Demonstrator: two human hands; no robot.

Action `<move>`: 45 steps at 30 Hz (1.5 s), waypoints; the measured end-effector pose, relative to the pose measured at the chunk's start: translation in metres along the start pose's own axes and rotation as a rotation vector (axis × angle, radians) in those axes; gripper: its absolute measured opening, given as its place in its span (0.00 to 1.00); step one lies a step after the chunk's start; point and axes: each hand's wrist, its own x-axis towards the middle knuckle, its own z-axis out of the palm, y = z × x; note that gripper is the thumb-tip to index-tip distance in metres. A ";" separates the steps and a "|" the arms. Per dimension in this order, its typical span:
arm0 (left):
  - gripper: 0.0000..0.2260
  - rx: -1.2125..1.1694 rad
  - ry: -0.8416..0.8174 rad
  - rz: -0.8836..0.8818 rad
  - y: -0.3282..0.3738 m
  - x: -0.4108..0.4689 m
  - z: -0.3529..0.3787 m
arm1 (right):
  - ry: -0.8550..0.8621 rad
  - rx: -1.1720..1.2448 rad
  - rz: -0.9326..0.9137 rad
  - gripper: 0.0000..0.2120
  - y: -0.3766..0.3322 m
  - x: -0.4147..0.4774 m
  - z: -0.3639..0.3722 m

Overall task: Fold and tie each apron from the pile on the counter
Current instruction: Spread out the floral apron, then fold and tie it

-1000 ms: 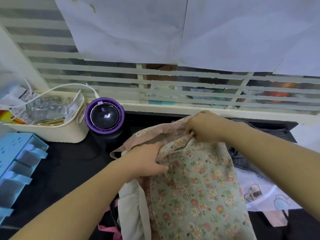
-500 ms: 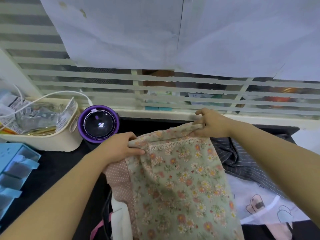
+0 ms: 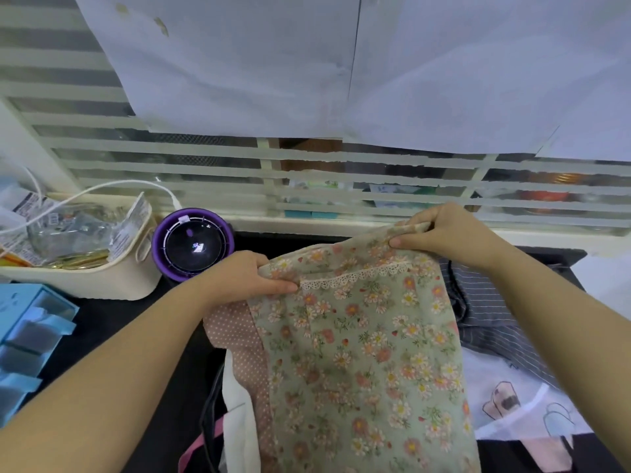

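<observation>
Both hands hold a green floral apron (image 3: 362,353) by its top edge above the dark desk (image 3: 112,322). The left hand (image 3: 239,281) pinches the left corner beside the lace trim (image 3: 355,276); the right hand (image 3: 450,233) has its fingers (image 3: 415,221) curled round the right corner. A grey striped apron (image 3: 491,319) lies beneath, to the right.
</observation>
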 end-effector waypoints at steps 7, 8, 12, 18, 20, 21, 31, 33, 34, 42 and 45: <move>0.08 0.227 0.128 0.260 0.072 -0.070 -0.051 | 0.261 -0.003 -0.107 0.08 -0.035 -0.054 -0.043; 0.10 0.263 0.172 0.285 0.084 -0.079 -0.060 | 0.304 -0.005 -0.131 0.08 -0.043 -0.063 -0.051; 0.15 0.366 0.308 0.349 0.122 -0.106 -0.090 | 0.467 -0.034 -0.205 0.14 -0.071 -0.093 -0.079; 0.24 0.550 0.467 0.424 0.170 -0.140 -0.126 | 0.647 -0.097 -0.316 0.10 -0.105 -0.128 -0.117; 0.22 0.623 0.558 0.473 0.184 -0.153 -0.135 | 0.701 -0.105 -0.333 0.05 -0.114 -0.136 -0.126; 0.19 0.632 0.608 0.500 0.189 -0.157 -0.137 | 0.738 -0.088 -0.332 0.05 -0.116 -0.137 -0.129; 0.04 0.600 0.900 0.522 0.188 -0.173 -0.141 | 0.871 0.110 -0.391 0.06 -0.129 -0.156 -0.117; 0.05 0.542 0.938 0.566 0.184 -0.178 -0.140 | 0.859 0.014 -0.401 0.04 -0.133 -0.163 -0.119; 0.04 0.502 0.968 0.596 0.184 -0.182 -0.141 | 0.868 0.012 -0.409 0.03 -0.135 -0.166 -0.121; 0.16 0.046 0.545 0.565 0.202 -0.219 -0.158 | 1.119 -0.054 -0.413 0.09 -0.157 -0.170 -0.137; 0.14 -0.142 0.190 0.444 0.191 -0.205 -0.154 | 0.920 -0.124 -0.274 0.16 -0.143 -0.156 -0.139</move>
